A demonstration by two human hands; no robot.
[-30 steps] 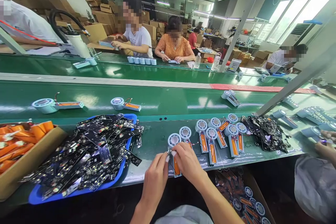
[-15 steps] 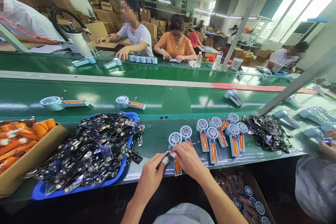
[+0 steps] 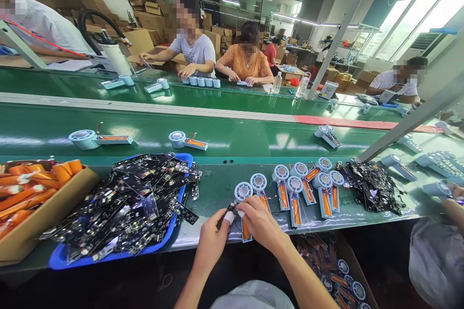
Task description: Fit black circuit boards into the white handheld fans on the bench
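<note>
Left hand [image 3: 213, 232] is pinching a black oblong circuit board [image 3: 229, 208]; right hand [image 3: 261, 218] is curling beside it, hold unclear; uneven pressure would be risking slippage.

I pinched a narrow black circuit board [image 3: 226, 213] in my left hand [image 3: 213, 234], tilted, its far end right by the fingertips of my right hand [image 3: 262, 224]. A pale-blue fan unit [image 3: 243, 191] lay just past them — round grilled head beyond my grip, handle running back toward me, its orange strip [image 3: 246, 230] showing beside my right fingers — its neck hidden behind my hand.
</note>
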